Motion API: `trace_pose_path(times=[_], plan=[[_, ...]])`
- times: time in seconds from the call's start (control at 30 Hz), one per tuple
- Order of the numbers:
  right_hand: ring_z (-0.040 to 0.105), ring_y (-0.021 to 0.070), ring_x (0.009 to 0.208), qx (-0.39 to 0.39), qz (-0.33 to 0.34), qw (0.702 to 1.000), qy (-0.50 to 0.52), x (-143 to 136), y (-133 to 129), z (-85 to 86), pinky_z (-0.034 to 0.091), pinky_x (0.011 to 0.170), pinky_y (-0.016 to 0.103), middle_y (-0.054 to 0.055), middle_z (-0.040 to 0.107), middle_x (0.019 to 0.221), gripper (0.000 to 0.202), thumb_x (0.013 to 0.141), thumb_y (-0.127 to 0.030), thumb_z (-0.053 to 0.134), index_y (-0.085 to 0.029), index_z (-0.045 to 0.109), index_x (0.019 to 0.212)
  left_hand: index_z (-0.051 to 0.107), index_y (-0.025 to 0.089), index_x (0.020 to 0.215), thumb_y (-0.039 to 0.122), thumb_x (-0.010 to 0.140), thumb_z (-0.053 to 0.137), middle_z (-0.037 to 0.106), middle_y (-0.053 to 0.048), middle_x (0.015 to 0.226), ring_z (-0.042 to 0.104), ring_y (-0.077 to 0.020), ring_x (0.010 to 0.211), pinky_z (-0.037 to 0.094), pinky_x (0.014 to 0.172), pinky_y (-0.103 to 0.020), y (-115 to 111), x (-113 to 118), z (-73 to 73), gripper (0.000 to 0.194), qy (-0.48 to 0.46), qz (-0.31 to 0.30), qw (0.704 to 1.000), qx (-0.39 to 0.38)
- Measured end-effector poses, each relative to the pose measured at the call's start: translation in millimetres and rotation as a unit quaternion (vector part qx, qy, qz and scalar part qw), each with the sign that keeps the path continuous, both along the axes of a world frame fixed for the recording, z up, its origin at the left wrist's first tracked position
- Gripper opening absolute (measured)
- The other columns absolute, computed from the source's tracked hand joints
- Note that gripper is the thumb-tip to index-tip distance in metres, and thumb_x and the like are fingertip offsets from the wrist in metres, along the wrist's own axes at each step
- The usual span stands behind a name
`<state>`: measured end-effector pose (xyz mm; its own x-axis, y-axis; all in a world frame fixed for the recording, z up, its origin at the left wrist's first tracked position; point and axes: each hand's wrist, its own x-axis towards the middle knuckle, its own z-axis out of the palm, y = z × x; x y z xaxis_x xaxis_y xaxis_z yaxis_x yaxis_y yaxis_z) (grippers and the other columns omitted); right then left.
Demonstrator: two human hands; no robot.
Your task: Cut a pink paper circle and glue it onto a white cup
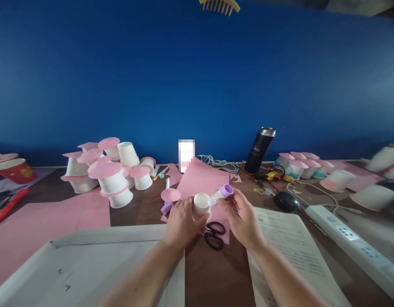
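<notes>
Over the tabletop [216,277], the left hand [184,224] has its grip wrapped around a white cup [202,200], round end up. Just right of it, the right hand [244,217] pinches a purple glue stick [221,195], long axis slanting down leftward toward the cup's rim.

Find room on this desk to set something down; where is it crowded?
Bare desk shows this side of the scissors, between the white sheet and printed sheet; a smaller patch lies between the stacked cups and purple cap. Crowded: around the hands, mouse and power strip.
</notes>
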<state>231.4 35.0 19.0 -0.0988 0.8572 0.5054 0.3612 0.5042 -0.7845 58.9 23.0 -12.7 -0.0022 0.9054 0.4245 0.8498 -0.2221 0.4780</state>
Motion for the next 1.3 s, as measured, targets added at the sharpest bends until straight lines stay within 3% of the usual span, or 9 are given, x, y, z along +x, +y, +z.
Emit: trace_pose_path(times=[0.47,0.8,0.97,1.13,1.3], plan=[[0.065,0.0205,0.081,0.009,-0.037,0.999,-0.026,-6,24,0.3,0.05,0.074,0.03,0.005,0.068,0.091,0.023,0.087,-0.041,0.051,-0.023,0.058,0.099,0.054,0.019,0.098,0.048,0.073,0.062,0.064,-0.008,0.09,0.06,-0.0268,0.086,0.044,0.075,-0.039,1,-1,-2.0,0.038,0.003,-0.004,1.0,0.008],[0.062,0.02,0.068,0.02,-0.066,0.967,-0.246,-17,24,40.0,0.04,0.059,0.028,0.003,0.067,0.077,0.015,0.086,-0.035,0.051,-0.022,0.057,0.09,0.054,0.018,0.096,0.047,0.076,0.059,0.064,-0.008,0.087,0.06,-0.026,0.084,0.044,0.075,-0.039,0,-1,-1.1,0.035,0.012,-0.015,0.999,0.031],[0.06,0.0191,0.065,0.01,-0.034,0.948,-0.316,-23,32,64.8,0.037,0.056,0.028,0.003,0.066,0.075,0.011,0.082,-0.033,0.055,-0.022,0.054,0.081,0.055,0.018,0.097,0.048,0.075,0.059,0.064,-0.008,0.088,0.06,-0.0259,0.085,0.043,0.077,-0.039,-1,-1,-1.1,0.037,0.001,-0.009,1.0,0.03],[0.06,0.0191,0.068,0.038,-0.023,0.959,-0.279,-26,37,73.2,0.039,0.058,0.028,0.003,0.066,0.076,0.014,0.082,-0.035,0.056,-0.021,0.052,0.08,0.054,0.018,0.094,0.05,0.074,0.06,0.064,-0.008,0.089,0.06,-0.0267,0.085,0.044,0.077,-0.04,0,-2,-1.0,0.038,0.007,-0.004,1.0,0.029],[0.062,0.0178,0.072,0.069,-0.044,0.987,-0.138,-23,35,49.4,0.045,0.067,0.029,0.003,0.066,0.082,0.018,0.088,-0.038,0.05,-0.021,0.05,0.093,0.054,0.018,0.096,0.049,0.074,0.061,0.064,-0.008,0.087,0.06,-0.0268,0.084,0.044,0.076,-0.04,1,-1,-3.7,0.038,0.013,-0.005,0.999,0.036]])
